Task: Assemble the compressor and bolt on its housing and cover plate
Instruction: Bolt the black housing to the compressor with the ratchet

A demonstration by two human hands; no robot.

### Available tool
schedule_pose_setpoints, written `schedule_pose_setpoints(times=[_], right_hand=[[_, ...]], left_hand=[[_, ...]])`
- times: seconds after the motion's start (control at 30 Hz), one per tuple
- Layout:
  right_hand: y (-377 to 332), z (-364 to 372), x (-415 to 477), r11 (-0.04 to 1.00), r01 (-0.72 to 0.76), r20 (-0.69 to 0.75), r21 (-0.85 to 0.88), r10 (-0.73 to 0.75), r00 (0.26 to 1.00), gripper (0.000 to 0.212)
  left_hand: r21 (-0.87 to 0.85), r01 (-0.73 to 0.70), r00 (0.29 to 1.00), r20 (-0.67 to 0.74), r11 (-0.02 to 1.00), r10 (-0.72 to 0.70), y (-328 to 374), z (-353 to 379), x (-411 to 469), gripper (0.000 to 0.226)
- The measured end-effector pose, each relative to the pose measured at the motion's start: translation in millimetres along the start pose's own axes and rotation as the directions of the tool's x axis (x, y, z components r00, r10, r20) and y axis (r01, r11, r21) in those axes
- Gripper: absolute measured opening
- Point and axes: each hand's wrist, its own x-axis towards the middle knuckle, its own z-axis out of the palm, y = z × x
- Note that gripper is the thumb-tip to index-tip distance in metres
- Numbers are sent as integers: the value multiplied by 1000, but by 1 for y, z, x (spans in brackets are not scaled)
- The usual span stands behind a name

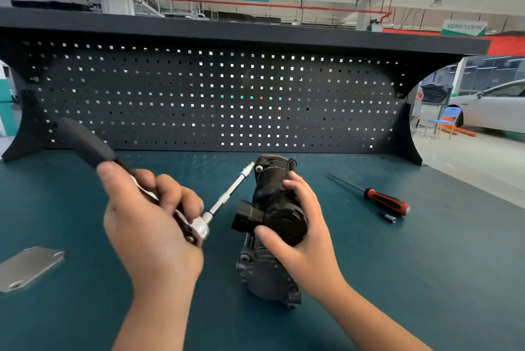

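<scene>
Right hand [301, 225] is wrapping round the black motor end of the compressor [267, 276], thumb in front, probably bracing it against wrench torque. The compressor is lying lengthwise mid-bench [426, 265]: grey casting nearest, black connector block jutting left. Left hand [150, 217] is gripping the ratchet [200, 227] near its head, its extension [227, 197] angling toward the far end, apparently lining up a bolt. Cover plate [28, 268] is lying well apart at left, unfitted

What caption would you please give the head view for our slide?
Left hand grips a ratchet wrench while right hand holds the compressor.
</scene>
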Motion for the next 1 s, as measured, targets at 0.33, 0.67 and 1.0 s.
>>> schedule_pose_setpoints(times=[0.33, 0.67, 1.0], right_hand=[[2, -2, 1, 1000, 27, 6, -14, -27, 1000, 52], [2, -1, 1, 999, 45, 15, -13, -44, 999, 51], [0, -3, 1, 998, 63, 37, -16, -62, 997, 49]], left_hand=[[35, -52, 988, -144, 998, 56, -23, 9, -16, 44], [13, -45, 990, -135, 999, 46, -27, 13, -21, 43], [51, -97, 982, -157, 994, 104, -33, 21, -25, 40]])
